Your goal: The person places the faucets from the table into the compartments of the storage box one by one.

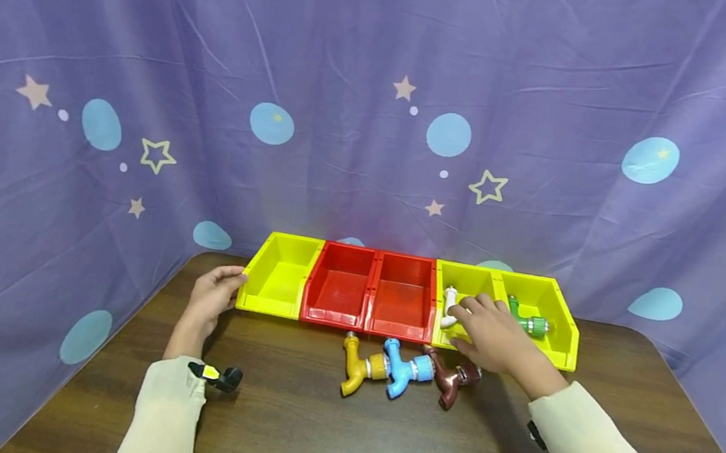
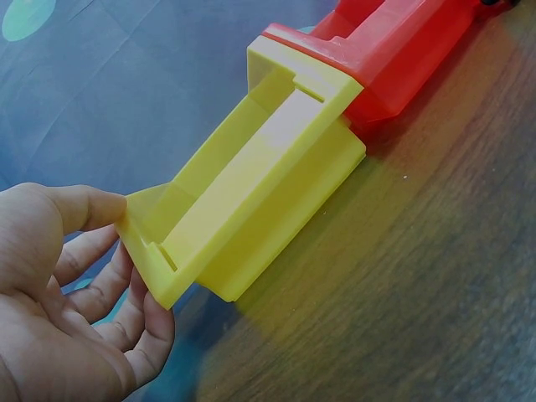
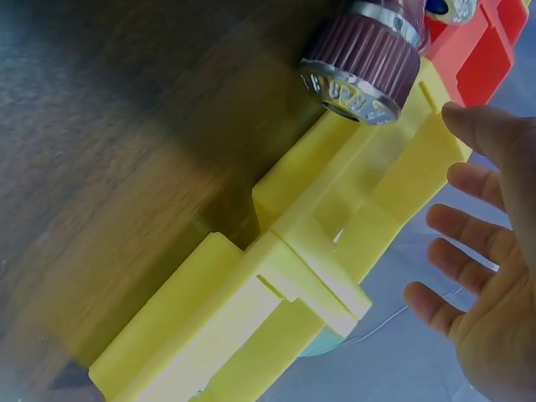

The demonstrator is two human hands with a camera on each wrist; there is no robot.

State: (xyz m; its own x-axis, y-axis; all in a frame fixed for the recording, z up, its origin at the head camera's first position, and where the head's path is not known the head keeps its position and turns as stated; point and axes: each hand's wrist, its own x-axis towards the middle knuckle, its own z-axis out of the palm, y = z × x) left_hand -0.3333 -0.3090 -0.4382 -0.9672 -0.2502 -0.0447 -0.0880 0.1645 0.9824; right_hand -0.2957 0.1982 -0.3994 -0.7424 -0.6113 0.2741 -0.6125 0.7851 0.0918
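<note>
At the left end of a row of bins, my left hand (image 1: 210,303) pinches the side of a yellow bin (image 1: 278,282), thumb on the upper edge and fingers beneath it in the left wrist view. My right hand (image 1: 493,333) hovers over another yellow bin (image 1: 475,279), which contains a white tap (image 1: 448,307). Its fingers are spread and loosely bent, with nothing between them in the right wrist view. A green tap (image 1: 533,325) lies in the rightmost yellow bin (image 1: 565,346), partly behind that hand. Below the hand, a dark brown tap (image 1: 449,382) lies on the table.
Two red bins (image 1: 335,317) stand mid-row, between the yellow ones. A mustard-yellow tap (image 1: 354,368) and a light blue tap (image 1: 399,375) lie in front of them on the brown wooden table (image 1: 306,435). Behind the row hangs a purple curtain (image 1: 360,48) with stars and dots.
</note>
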